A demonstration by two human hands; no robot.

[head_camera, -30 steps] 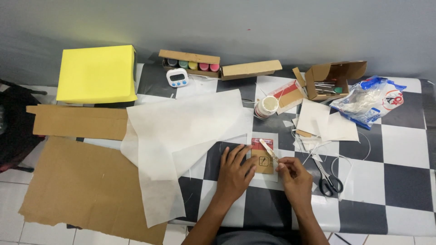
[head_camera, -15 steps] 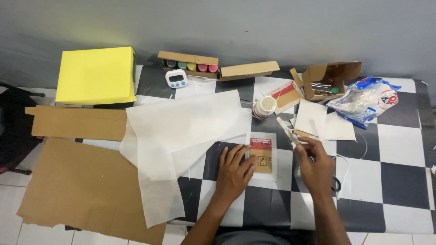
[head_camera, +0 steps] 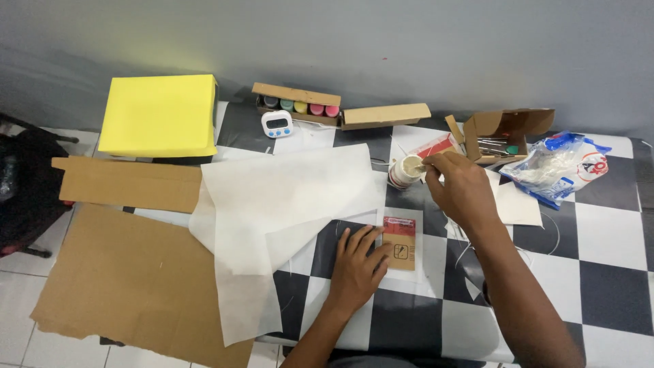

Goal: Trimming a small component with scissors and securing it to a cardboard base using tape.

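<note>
Just above right hand point(head_camera: 460, 187), cup point(head_camera: 407, 170).

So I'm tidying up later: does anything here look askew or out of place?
Yes. The big brown cardboard sheet and the white paper hang over the table's near edge. The paper is creased and folded over itself. Nothing looks spilled: the small cup by the right hand stands upright.

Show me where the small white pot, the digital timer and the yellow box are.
small white pot point(head_camera: 407, 172), head view, on its side wall.
digital timer point(head_camera: 277, 123), head view, on its screen.
yellow box point(head_camera: 159, 114), head view, on its top face.
</note>
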